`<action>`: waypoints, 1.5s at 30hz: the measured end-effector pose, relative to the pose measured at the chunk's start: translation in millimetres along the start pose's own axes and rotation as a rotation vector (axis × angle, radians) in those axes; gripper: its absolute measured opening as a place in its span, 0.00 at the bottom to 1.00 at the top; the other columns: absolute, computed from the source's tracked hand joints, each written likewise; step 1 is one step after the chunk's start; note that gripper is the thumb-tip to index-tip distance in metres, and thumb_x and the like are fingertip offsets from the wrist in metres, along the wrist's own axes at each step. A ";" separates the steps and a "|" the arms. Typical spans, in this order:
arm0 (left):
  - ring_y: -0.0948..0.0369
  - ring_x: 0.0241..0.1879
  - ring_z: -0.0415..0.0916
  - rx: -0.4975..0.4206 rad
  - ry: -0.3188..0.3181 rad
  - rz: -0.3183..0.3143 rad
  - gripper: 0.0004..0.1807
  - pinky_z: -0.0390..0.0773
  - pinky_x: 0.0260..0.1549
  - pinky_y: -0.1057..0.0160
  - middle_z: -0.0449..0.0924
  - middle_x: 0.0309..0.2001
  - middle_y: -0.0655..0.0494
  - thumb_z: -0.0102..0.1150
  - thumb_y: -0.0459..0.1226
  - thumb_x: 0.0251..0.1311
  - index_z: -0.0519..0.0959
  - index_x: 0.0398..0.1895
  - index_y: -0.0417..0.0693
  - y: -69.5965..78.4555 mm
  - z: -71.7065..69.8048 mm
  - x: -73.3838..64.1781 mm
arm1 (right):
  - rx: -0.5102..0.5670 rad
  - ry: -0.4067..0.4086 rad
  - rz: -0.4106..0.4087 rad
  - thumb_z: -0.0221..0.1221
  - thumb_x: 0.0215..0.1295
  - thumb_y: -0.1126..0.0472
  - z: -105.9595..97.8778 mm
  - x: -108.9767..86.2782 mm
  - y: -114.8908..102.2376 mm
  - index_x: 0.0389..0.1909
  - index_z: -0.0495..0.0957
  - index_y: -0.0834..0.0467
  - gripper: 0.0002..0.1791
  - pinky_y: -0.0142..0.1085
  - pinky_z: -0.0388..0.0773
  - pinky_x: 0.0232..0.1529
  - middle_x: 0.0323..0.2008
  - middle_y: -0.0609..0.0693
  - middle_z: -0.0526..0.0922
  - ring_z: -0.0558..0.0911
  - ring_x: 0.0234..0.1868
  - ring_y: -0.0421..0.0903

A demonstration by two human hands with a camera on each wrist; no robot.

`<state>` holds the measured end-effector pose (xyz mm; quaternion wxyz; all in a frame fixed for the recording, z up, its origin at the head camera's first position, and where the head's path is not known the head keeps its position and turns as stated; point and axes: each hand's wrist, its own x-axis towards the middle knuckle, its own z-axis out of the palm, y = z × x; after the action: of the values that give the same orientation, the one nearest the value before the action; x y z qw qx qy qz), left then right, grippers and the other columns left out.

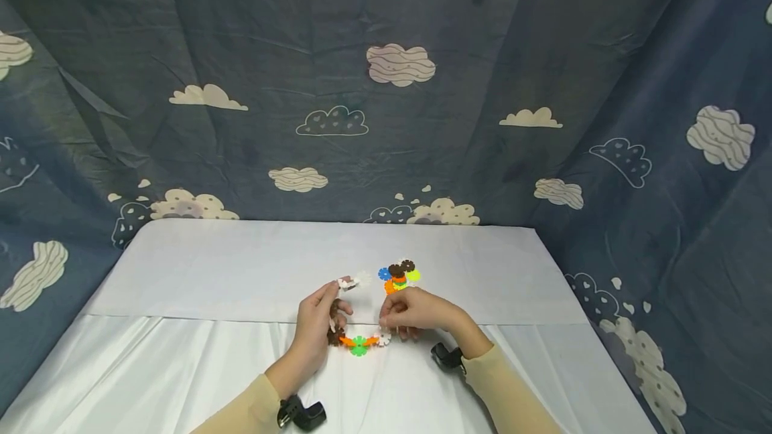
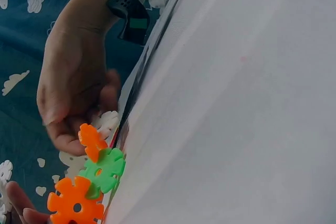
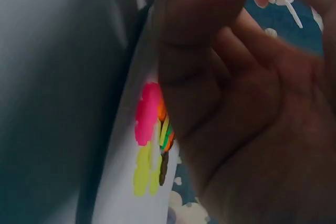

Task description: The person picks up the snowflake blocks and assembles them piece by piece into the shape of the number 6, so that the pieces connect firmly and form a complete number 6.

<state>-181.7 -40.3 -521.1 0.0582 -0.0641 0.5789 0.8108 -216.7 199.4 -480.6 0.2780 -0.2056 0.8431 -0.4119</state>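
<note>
A curved chain of toothed plastic discs hangs between the two hands, with a green disc [image 1: 358,345] low in the middle and orange discs [image 2: 76,205] either side of it. My left hand [image 1: 313,327] grips the chain's left side, where brown discs [image 1: 335,337] show; a white disc [image 1: 346,283] sits at its upper fingertips. On the other side, my right hand [image 1: 419,310] has curled fingers at the white disc [image 2: 107,123] that ends the chain there, pinching it. Its fingers partly cover that disc.
Beyond the right hand lies a small pile of loose discs, including a blue disc [image 1: 384,274], a brown disc [image 1: 408,265] and a pink disc [image 3: 148,114]. The table carries a white cloth [image 1: 211,266]. A dark cloud-patterned curtain [image 1: 253,146] stands behind it.
</note>
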 end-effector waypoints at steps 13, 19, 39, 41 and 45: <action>0.60 0.32 0.83 0.034 0.015 0.072 0.21 0.84 0.31 0.67 0.85 0.47 0.49 0.46 0.40 0.84 0.73 0.75 0.59 -0.8 0.5 2.0 | -0.008 -0.030 -0.029 0.61 0.74 0.60 -12.4 -4.5 5.9 0.37 0.80 0.57 0.05 0.34 0.77 0.24 0.27 0.49 0.84 0.80 0.24 0.43; 0.56 0.41 0.85 0.115 0.019 0.116 0.25 0.87 0.39 0.65 0.77 0.62 0.46 0.43 0.32 0.81 0.74 0.74 0.60 -0.3 1.1 4.3 | 0.102 0.072 -0.019 0.59 0.75 0.59 -20.4 -1.9 10.3 0.40 0.76 0.59 0.07 0.35 0.80 0.28 0.32 0.53 0.88 0.88 0.31 0.47; 0.63 0.30 0.77 0.360 -0.041 0.214 0.28 0.76 0.25 0.68 0.77 0.40 0.48 0.55 0.37 0.80 0.68 0.79 0.58 -4.2 3.0 4.7 | 0.204 0.115 -0.047 0.61 0.77 0.57 -21.4 1.9 18.0 0.43 0.77 0.61 0.10 0.37 0.86 0.29 0.33 0.59 0.91 0.89 0.30 0.47; 0.63 0.27 0.75 0.372 -0.021 0.227 0.27 0.74 0.22 0.68 0.76 0.34 0.52 0.56 0.38 0.79 0.69 0.78 0.57 -4.1 2.8 4.5 | 0.201 0.116 -0.047 0.61 0.78 0.56 -22.4 1.1 18.7 0.44 0.79 0.62 0.11 0.37 0.87 0.30 0.34 0.58 0.90 0.90 0.31 0.48; 0.63 0.24 0.72 0.376 0.003 0.236 0.26 0.72 0.20 0.69 0.74 0.30 0.54 0.56 0.37 0.79 0.70 0.77 0.57 -3.9 2.6 4.3 | 0.198 0.190 -0.041 0.58 0.81 0.56 -28.9 -1.7 21.5 0.45 0.80 0.63 0.12 0.39 0.88 0.33 0.35 0.57 0.88 0.90 0.33 0.50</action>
<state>-185.4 -36.5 -524.7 -0.0269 0.0151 0.7236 0.6895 -236.4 229.5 -482.9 0.2074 -0.1545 0.8166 -0.5161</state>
